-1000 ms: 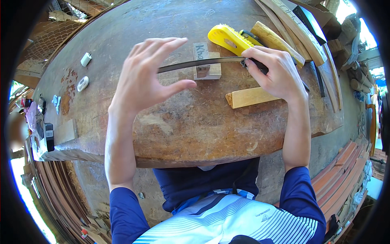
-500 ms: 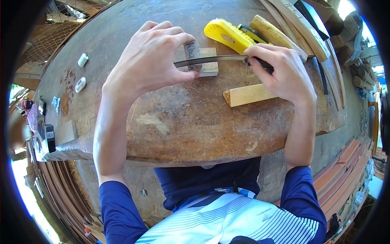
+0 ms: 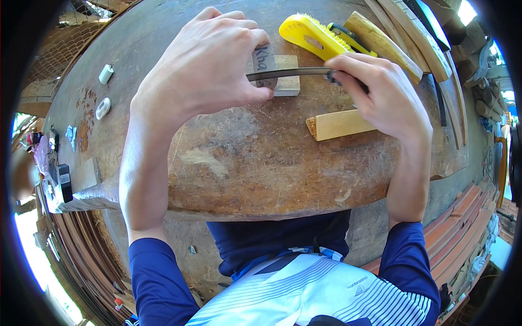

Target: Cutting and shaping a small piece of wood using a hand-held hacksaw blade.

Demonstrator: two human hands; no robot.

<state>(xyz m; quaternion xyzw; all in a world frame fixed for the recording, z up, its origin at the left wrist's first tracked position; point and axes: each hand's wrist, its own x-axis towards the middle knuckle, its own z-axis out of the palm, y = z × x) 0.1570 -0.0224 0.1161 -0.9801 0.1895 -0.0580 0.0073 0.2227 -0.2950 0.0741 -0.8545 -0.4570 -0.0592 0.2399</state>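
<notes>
My left hand point(image 3: 209, 62) is closed, fingers and thumb gripping the ends of a grey block point(image 3: 265, 58) with handwriting on it. A thin dark strip point(image 3: 296, 71), like a narrow blade, runs across this block; its left end is hidden behind my left hand. My right hand point(image 3: 383, 89) pinches the strip's right end near a small dark fitting. Just beyond the grey block a pale wooden block point(image 3: 288, 86) lies on the table. A wooden bar point(image 3: 343, 125) with a rough end lies partly under my right hand.
On the wooden table point(image 3: 244, 185) a yellow brush point(image 3: 312, 35), a yellow-and-black utility knife point(image 3: 353, 41) and a rounded wooden stick point(image 3: 383, 44) lie beyond my right hand. Long boards rest at the far right. A white cylinder point(image 3: 106, 74) and white ring point(image 3: 103, 108) are on the left.
Both hands have shifted slightly in view, the strip and grey block with them. The table things have shifted the same way, so much of it looks like head motion.
</notes>
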